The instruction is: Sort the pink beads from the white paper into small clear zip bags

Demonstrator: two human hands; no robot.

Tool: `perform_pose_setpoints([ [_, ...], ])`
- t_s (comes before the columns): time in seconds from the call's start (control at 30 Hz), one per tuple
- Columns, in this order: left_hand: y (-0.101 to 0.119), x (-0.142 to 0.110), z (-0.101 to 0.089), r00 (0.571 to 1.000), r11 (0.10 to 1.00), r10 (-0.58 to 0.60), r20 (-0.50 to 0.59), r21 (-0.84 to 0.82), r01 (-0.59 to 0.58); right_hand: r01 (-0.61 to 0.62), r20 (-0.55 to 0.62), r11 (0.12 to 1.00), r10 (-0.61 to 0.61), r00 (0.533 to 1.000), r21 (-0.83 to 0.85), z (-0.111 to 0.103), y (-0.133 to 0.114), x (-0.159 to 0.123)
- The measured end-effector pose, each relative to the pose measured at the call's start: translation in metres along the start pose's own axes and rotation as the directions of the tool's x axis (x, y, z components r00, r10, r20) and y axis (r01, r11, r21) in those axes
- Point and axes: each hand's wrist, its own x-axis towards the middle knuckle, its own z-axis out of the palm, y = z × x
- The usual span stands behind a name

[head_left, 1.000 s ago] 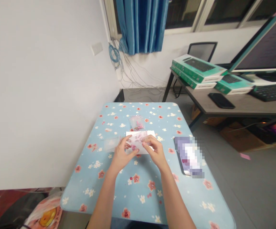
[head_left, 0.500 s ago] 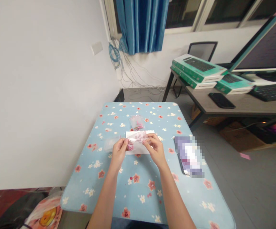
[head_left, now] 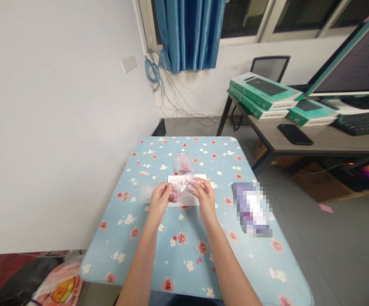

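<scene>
While pinching a small clear plastic bag (head_left: 184, 185) from two sides, left hand (head_left: 160, 202) and right hand (head_left: 204, 199) close together, separated only by the bag, both sets of fingers clamped on its plastic, directly over the middle of a pale blue table cover (head_left: 159, 259) printed with pink and white blossoms. Pink beads (head_left: 175, 196) bunched inside the bag, at its lower corner nearest the left thumb. Beneath the hands, a flat sheet of white paper (head_left: 187, 202) on the table cover; no telling whether the bag touches it.

Just past the paper, toward the far edge of the table cover, a second small bag of pink beads (head_left: 182, 165). Left of the paper, a flat clear bag (head_left: 146, 192), lying apart from the left hand. Near the right edge of the table cover, a pixelated packet (head_left: 253, 208), too blurred to identify.

Beyond the table cover's right side, a grey desk (head_left: 315, 142) bearing green keyboard boxes (head_left: 264, 91), a black smartphone (head_left: 294, 134), a black keyboard (head_left: 363, 123) and a monitor (head_left: 353, 55). Past the far edge, a tangle of blue cables (head_left: 152, 72) on the white wall, under a blue curtain (head_left: 187, 34).
</scene>
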Motion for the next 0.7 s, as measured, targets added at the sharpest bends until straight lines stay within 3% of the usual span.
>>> perform_pose_setpoints([
  [0.13, -0.003, 0.002, -0.001, 1.0, 0.996, 0.017, -0.003, 0.091, -0.017, -0.137, -0.029, 0.978, 0.143, 0.989, 0.156, 0.005, 0.002, -0.001],
  [0.43, -0.018, 0.006, -0.003, 0.996, 0.965, 0.078, 0.033, 0.248, -0.083, -0.265, -0.118, 0.887, 0.33, 0.936, 0.378, 0.004, 0.014, 0.007],
  [0.7, -0.005, 0.003, -0.001, 0.993, 0.92, 0.098, 0.063, 0.374, -0.114, -0.33, -0.136, 0.802, 0.449, 0.883, 0.498, 0.008, 0.015, 0.01],
])
